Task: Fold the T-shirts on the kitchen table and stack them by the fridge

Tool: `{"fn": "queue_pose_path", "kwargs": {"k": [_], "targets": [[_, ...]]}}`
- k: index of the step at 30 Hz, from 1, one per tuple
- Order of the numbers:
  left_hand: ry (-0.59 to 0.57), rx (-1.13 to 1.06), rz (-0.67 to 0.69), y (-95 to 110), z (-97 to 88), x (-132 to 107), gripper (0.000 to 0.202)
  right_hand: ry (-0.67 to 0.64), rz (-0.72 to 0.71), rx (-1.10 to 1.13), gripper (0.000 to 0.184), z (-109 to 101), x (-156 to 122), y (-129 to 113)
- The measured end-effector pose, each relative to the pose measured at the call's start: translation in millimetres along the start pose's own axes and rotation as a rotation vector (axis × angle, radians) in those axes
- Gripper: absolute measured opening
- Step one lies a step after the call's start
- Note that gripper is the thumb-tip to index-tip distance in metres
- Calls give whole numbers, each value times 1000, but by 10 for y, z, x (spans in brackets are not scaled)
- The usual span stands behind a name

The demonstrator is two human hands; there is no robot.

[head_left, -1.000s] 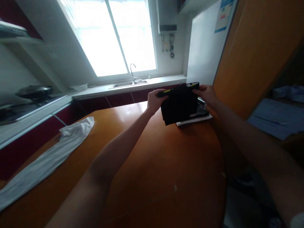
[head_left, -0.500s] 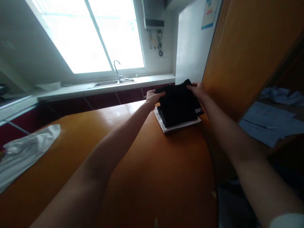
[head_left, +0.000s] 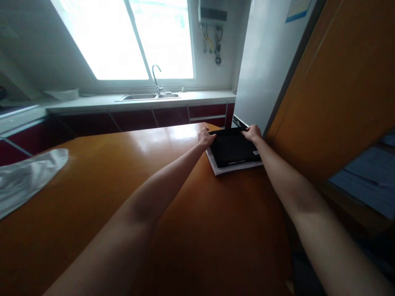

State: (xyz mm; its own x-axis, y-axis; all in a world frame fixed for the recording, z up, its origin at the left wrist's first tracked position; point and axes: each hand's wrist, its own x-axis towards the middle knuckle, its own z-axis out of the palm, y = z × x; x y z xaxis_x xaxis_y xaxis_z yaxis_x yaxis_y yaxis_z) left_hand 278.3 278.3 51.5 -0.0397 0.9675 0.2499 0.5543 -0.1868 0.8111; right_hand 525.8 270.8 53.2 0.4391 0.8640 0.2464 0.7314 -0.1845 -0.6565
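Note:
A folded black garment [head_left: 234, 147] with small white lettering near its right edge lies over a flat stack at the far right of the table. My left hand [head_left: 206, 137] pinches its far left corner. At the far right corner, my right hand [head_left: 253, 134] is closed on the cloth too. Beneath the garment, a white sheet-like layer [head_left: 220, 169] sticks out along the left and near sides. Whether that layer is paper or cloth, I cannot tell.
The glossy wooden table [head_left: 185, 213] curves off at its right edge. White cloth [head_left: 33, 176] lies on its left side. Beyond are a counter with a sink [head_left: 138, 96] and a white fridge [head_left: 262, 61]. Papers [head_left: 367, 172] sit on a shelf at right.
The garment's far edge, held up before, has come down and now lies flatter on the stack. Both hands have lowered with it, and the view has shifted slightly.

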Motion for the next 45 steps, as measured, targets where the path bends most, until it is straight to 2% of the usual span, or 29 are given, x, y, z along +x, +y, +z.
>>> {"fn": "queue_pose_path", "kwargs": {"k": [2, 4, 5, 6, 8, 11, 14, 17, 20, 22, 23, 27, 30, 33, 37, 41, 45], "targets": [[30, 201, 238, 52, 42, -86, 59, 84, -126, -120, 38, 41, -91, -55], [-85, 337, 455, 107, 125, -158, 59, 91, -293, -219, 45, 121, -174, -115], [-175, 392, 515, 127, 175, -182, 59, 41, -349, -268, 48, 171, -202, -142], [-263, 444, 532, 139, 223, -197, 60, -43, -366, -307, 51, 221, -217, -166], [-388, 533, 475, 143, 293, -208, 68, -218, -325, -369, 57, 304, -216, -201], [-460, 581, 381, 138, 283, -236, 77, -339, -271, -406, 63, 326, -178, -226], [-456, 569, 397, 168, 181, -374, 78, -297, -287, -415, 65, 234, -178, -206], [-496, 533, 470, 214, 109, -636, 78, -248, -309, -404, 65, 136, -258, -122], [-562, 508, 503, 243, 71, -904, 75, -300, -286, -393, 63, 83, -379, -50], [-533, 476, 500, 243, -2, -1025, 71, -283, -271, -362, 61, 43, -455, -80], [-497, 450, 502, 232, -67, -1064, 69, -230, -280, -335, 61, 14, -494, -129], [-350, 377, 504, 26, -520, -1132, 63, 67, -385, -205, 57, -106, -742, -514], [-315, 423, 419, -334, -987, -1200, 61, 107, -499, -120, 55, -64, -1106, -874], [-331, 527, 296, -765, -1484, -1364, 60, -9, -611, -61, 53, 170, -1599, -1188], [-302, 641, 180, -1219, -2112, -1700, 59, -254, -701, -76, 50, 640, -2294, -1475], [-259, 719, 107, -1485, -2624, -2042, 59, -511, -692, -125, 55, 1071, -2850, -1638], [-222, 750, 48, -1670, -2951, -2342, 60, -590, -626, -148, 58, 1371, -3212, -1771]]}}
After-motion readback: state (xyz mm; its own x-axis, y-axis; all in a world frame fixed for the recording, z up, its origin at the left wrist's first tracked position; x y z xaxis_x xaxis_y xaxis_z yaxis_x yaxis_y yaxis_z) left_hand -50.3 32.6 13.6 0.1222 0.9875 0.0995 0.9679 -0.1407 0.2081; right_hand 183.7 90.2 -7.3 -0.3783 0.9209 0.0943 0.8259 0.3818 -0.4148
